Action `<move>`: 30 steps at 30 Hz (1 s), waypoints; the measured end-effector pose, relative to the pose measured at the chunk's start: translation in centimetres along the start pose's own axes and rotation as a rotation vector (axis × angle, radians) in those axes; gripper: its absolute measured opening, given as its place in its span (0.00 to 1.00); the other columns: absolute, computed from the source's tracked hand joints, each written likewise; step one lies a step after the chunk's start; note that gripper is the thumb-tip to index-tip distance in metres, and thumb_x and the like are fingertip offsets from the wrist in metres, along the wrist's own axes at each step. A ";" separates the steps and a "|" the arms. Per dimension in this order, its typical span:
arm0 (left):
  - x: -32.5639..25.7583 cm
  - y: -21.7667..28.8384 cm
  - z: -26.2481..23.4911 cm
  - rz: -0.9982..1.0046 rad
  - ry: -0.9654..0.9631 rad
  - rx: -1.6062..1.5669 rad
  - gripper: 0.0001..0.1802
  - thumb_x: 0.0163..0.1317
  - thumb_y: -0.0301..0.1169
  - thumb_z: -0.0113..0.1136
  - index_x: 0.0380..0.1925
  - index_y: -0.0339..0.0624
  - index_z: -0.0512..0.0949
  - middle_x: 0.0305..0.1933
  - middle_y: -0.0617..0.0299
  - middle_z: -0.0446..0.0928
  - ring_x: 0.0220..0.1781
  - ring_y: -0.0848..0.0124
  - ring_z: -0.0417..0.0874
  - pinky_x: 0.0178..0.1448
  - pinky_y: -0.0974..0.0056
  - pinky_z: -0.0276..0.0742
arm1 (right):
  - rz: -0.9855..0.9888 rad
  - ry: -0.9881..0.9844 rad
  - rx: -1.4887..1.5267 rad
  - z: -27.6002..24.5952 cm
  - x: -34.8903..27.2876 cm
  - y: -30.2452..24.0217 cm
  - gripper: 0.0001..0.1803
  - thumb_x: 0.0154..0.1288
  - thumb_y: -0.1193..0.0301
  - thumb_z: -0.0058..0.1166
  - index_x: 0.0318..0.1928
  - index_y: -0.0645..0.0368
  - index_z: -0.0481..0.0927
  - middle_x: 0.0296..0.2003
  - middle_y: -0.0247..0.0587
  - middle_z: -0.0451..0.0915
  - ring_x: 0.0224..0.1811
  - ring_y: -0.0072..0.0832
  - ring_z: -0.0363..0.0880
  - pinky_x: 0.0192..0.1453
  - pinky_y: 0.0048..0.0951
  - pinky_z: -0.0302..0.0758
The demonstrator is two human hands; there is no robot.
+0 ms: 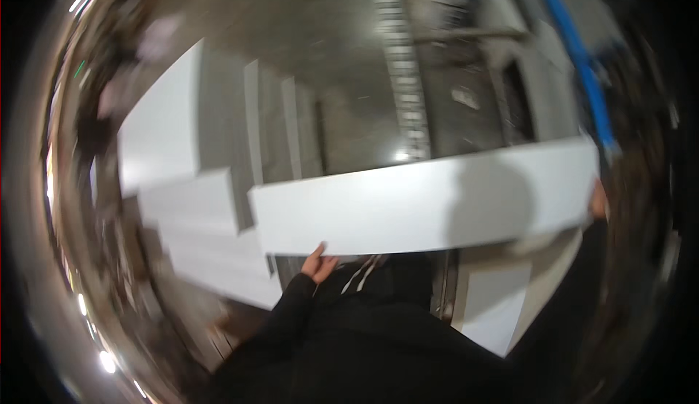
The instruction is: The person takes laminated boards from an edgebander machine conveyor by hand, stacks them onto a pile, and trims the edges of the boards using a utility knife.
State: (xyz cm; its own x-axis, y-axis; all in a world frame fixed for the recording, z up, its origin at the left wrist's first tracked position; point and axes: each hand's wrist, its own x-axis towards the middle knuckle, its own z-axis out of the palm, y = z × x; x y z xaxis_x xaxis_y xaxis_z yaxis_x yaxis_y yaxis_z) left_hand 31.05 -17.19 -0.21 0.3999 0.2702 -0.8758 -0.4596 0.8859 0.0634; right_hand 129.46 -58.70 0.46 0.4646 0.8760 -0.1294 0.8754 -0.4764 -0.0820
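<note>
A long white board (364, 211) stretches across in front of my body, tilted a little up to the right, with a dark round shadow on its right half. My left hand (318, 264) grips its lower edge near the left end, thumb over the face and fingers underneath. At the far right end my right hand (599, 200) holds the short edge; most of its fingers are hidden or blurred. Just left of the board lie stacked white panels (193, 200), close to its left end.
A larger white panel (164, 127) rises at the left. A roller conveyor strip (400, 61) runs away from me across the grey floor (328, 61). To the right is a blue bar (575, 47). A white piece (495, 298) lies near my right arm.
</note>
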 end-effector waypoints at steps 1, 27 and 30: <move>-1.0 -0.8 -1.9 0.042 -0.037 -0.131 0.27 0.75 0.38 0.56 0.67 0.35 0.64 0.70 0.50 0.69 0.75 0.57 0.66 0.79 0.51 0.63 | 0.194 -0.136 -0.126 1.7 8.7 -0.8 0.25 0.76 0.57 0.44 0.63 0.61 0.76 0.63 0.53 0.77 0.68 0.45 0.71 0.72 0.47 0.64; -15.6 23.4 -17.1 0.943 0.474 -0.022 0.20 0.70 0.35 0.63 0.55 0.33 0.74 0.52 0.55 0.81 0.52 0.64 0.83 0.56 0.60 0.79 | 0.610 0.117 0.756 -0.5 -3.9 -75.3 0.37 0.76 0.46 0.49 0.58 0.75 0.74 0.53 0.60 0.80 0.55 0.49 0.79 0.60 0.42 0.73; -13.8 26.5 -17.3 1.079 0.555 0.042 0.24 0.69 0.34 0.64 0.59 0.31 0.70 0.55 0.52 0.80 0.55 0.60 0.82 0.59 0.57 0.78 | 0.501 -0.019 0.983 1.4 -3.8 -82.6 0.29 0.77 0.60 0.53 0.66 0.71 0.68 0.61 0.57 0.76 0.60 0.43 0.76 0.64 0.38 0.71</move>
State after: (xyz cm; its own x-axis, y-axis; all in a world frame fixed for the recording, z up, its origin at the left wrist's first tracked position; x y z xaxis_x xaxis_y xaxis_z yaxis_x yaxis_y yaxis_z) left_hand -0.39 -4.00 5.29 -0.5712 0.6873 -0.4487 -0.3163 0.3201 0.8930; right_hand 55.21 -22.83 6.38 0.7274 0.5697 -0.3826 0.0962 -0.6367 -0.7651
